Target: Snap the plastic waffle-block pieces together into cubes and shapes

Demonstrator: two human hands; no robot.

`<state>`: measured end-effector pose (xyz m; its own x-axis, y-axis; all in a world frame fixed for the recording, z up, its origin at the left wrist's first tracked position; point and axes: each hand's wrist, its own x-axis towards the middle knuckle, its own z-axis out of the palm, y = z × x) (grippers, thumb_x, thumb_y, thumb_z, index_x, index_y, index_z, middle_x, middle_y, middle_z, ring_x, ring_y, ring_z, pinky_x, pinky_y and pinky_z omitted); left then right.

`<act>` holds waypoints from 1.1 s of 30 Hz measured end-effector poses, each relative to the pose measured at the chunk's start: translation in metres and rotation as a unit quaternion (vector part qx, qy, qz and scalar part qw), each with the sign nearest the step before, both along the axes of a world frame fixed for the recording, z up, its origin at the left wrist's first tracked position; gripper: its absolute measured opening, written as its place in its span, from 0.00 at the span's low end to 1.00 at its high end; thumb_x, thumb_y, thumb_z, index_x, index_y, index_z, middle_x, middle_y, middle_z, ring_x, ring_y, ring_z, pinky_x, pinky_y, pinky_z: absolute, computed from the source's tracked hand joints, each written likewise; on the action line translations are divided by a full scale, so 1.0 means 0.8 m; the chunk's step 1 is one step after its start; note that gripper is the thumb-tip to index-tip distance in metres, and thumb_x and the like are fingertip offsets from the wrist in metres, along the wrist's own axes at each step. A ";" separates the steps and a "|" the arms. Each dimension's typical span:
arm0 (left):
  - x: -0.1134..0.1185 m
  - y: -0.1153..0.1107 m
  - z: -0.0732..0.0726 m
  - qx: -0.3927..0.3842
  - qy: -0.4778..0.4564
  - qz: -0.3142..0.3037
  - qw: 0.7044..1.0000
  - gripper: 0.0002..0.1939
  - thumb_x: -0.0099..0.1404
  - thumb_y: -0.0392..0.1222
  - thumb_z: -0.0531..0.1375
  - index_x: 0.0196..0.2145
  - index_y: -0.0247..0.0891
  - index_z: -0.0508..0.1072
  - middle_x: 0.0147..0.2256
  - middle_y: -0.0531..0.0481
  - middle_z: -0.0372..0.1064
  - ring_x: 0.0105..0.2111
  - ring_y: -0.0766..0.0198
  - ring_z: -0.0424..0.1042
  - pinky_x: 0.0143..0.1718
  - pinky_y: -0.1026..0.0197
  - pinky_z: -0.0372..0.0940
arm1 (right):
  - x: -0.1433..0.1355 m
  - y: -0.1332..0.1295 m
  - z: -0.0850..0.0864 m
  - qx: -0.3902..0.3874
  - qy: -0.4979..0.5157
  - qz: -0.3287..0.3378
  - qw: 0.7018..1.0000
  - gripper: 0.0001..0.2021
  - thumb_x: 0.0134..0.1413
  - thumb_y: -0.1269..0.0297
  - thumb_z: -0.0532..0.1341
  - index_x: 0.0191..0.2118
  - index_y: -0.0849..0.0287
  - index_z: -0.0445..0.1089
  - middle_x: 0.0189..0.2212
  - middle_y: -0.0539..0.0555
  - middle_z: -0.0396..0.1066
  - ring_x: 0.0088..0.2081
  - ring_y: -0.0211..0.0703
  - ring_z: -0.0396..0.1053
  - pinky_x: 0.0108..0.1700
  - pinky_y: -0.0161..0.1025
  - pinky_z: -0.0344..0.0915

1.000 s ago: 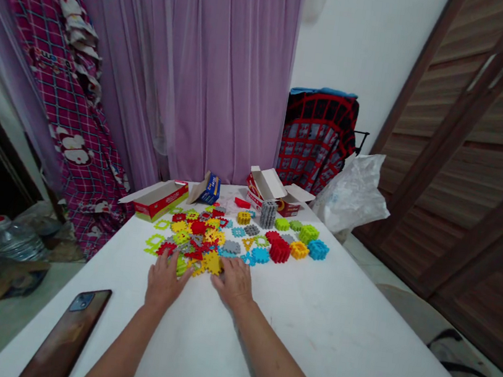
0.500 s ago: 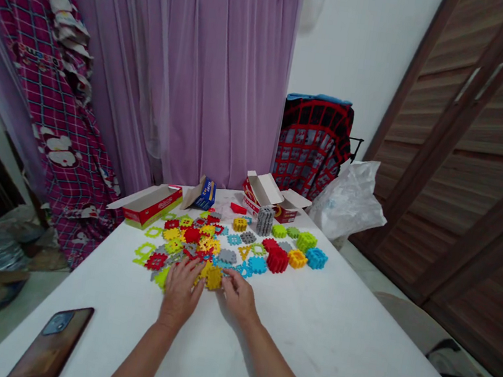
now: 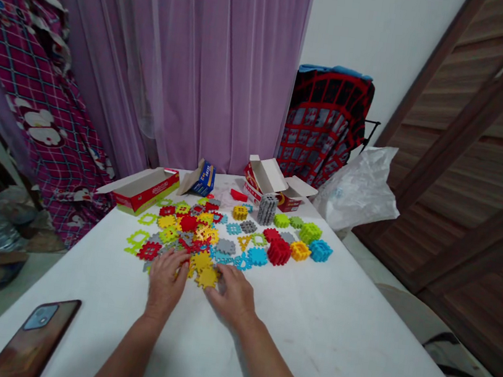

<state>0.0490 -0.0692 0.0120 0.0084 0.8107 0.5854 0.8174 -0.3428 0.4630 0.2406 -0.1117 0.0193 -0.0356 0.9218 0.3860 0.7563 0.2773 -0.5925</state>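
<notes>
Flat toothed plastic pieces in red, yellow, green, blue and grey lie spread over the white table (image 3: 351, 346). My left hand (image 3: 166, 281) rests at the near edge of the pile, fingers over some pieces beside a red piece (image 3: 149, 251). My right hand (image 3: 234, 295) has its thumb and fingers apart around the right side of a yellow piece (image 3: 208, 277), touching its edge. Another yellow piece (image 3: 201, 260) lies between the hands. Stacked pieces stand to the right: grey (image 3: 267, 210), red (image 3: 279, 251), yellow (image 3: 299, 251), blue (image 3: 320, 250) and green (image 3: 310, 233).
Opened boxes stand along the back: a red one (image 3: 152, 190), a blue one (image 3: 206, 178) and another red one (image 3: 289, 203). A phone (image 3: 36, 339) lies at the near left. A plastic bag (image 3: 356, 191) hangs past the back right edge.
My left hand has drawn back slightly to the left, uncovering more yellow pieces. My right hand's fingers have spread at the yellow piece's side. The camera view has tilted down.
</notes>
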 end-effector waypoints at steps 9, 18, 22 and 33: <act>0.013 -0.010 0.004 -0.018 0.042 -0.072 0.996 0.15 0.66 0.38 0.52 0.42 0.46 0.78 0.47 0.48 0.78 0.55 0.51 0.69 0.59 0.39 0.54 | 0.000 0.000 0.003 0.022 -0.012 0.019 1.000 0.12 0.54 0.62 0.61 0.44 0.53 0.74 0.42 0.54 0.77 0.43 0.45 0.72 0.47 0.38 0.66; 0.027 -0.019 0.003 -0.039 0.082 -0.137 0.986 0.15 0.67 0.41 0.55 0.48 0.49 0.76 0.47 0.50 0.78 0.56 0.51 0.68 0.62 0.37 0.50 | 0.010 0.006 -0.002 0.004 0.073 -0.051 0.996 0.22 0.65 0.58 0.45 0.27 0.56 0.71 0.25 0.53 0.72 0.29 0.41 0.68 0.34 0.34 0.61; 0.028 -0.019 0.003 -0.040 0.074 -0.104 0.991 0.15 0.66 0.42 0.57 0.49 0.47 0.75 0.49 0.48 0.77 0.55 0.49 0.68 0.61 0.37 0.51 | 0.019 0.009 -0.006 -0.036 0.140 -0.090 0.985 0.21 0.63 0.56 0.47 0.30 0.56 0.75 0.27 0.53 0.75 0.30 0.43 0.71 0.34 0.35 0.63; 0.025 -0.017 0.003 -0.055 0.068 -0.092 0.992 0.12 0.65 0.40 0.56 0.42 0.47 0.78 0.47 0.48 0.77 0.55 0.50 0.68 0.60 0.36 0.51 | 0.038 0.001 0.010 -0.120 0.017 -0.123 0.985 0.14 0.58 0.65 0.53 0.40 0.51 0.77 0.35 0.50 0.80 0.36 0.44 0.76 0.37 0.34 0.65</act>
<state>0.0689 -0.0826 0.0145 0.2352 0.8465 0.4776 0.8028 -0.4462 0.3955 0.2710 -0.1112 0.0271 0.2096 0.9658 0.1529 0.7613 -0.0631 -0.6453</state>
